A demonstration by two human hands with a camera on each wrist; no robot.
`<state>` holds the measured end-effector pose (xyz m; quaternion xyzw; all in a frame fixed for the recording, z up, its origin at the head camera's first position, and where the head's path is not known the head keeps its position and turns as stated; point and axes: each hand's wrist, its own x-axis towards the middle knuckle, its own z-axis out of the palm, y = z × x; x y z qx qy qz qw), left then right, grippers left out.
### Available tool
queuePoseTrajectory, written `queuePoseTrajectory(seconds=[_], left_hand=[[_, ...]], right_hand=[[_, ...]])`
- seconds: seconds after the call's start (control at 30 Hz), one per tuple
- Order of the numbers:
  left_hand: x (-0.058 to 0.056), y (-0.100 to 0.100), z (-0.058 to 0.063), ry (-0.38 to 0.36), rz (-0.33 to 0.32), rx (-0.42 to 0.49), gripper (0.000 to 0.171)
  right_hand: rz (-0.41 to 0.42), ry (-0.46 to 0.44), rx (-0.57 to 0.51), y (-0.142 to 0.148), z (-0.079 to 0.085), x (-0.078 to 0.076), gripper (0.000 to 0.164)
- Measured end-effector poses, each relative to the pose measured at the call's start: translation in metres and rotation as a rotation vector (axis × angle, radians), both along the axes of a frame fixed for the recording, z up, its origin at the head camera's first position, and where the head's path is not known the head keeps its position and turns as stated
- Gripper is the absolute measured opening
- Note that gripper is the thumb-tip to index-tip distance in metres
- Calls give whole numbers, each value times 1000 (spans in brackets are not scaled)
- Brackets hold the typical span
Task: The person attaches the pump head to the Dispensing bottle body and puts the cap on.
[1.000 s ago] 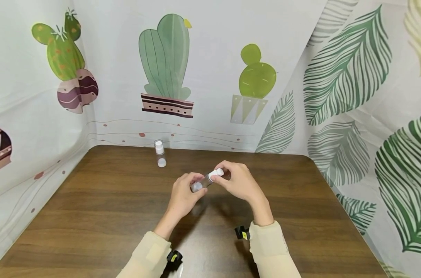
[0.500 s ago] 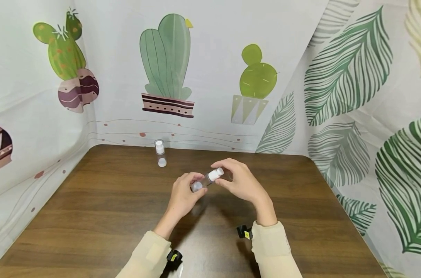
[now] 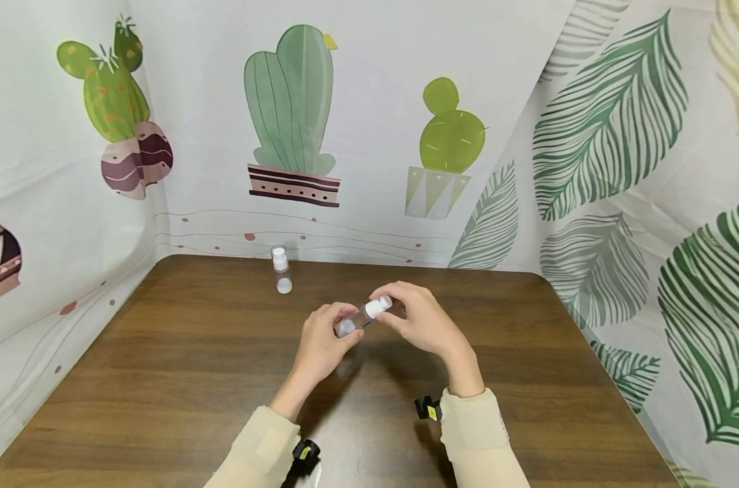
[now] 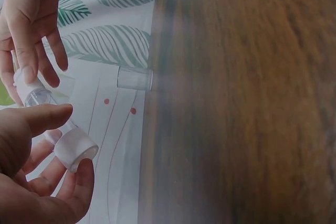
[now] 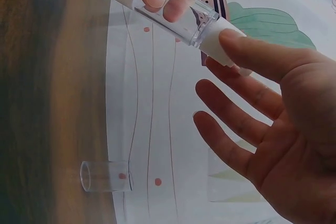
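Note:
A small clear pump bottle (image 3: pixel 361 319) with a white pump top and white base is held tilted above the table. My left hand (image 3: pixel 322 342) grips its lower part between thumb and fingers. My right hand (image 3: pixel 427 320) pinches the white pump top (image 3: pixel 377 308). In the right wrist view the thumb presses on the white collar (image 5: pixel 212 40), with the index finger behind it and the other fingers spread free. The left wrist view shows the white base (image 4: pixel 76 148) between the left thumb and fingers.
A second pump bottle (image 3: pixel 283 271) stands upright at the back of the brown wooden table (image 3: pixel 180 366). A clear cylindrical cap (image 5: pixel 106 176) stands on the table, also visible in the left wrist view. Cactus- and leaf-printed cloth (image 3: pixel 369 135) hangs behind the table.
My right hand has shifted slightly on the pump top: its fingers lifted and spread a little, then settled on it again. The left hand and bottle have hardly moved.

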<state>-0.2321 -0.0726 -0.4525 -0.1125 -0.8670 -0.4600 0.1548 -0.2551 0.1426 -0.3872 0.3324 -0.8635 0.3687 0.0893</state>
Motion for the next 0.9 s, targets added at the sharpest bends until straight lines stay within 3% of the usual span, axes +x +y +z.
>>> queuePoseTrajectory(seconds=[0.63,0.9], left_hand=[[1,1,2,3,-7,3,36],[0,0,0,-5,2,5,37]], right_hand=[[-80,-76,4,-1,-5,-3,14],[-82,-49,-11,-1,-4,-3,39]])
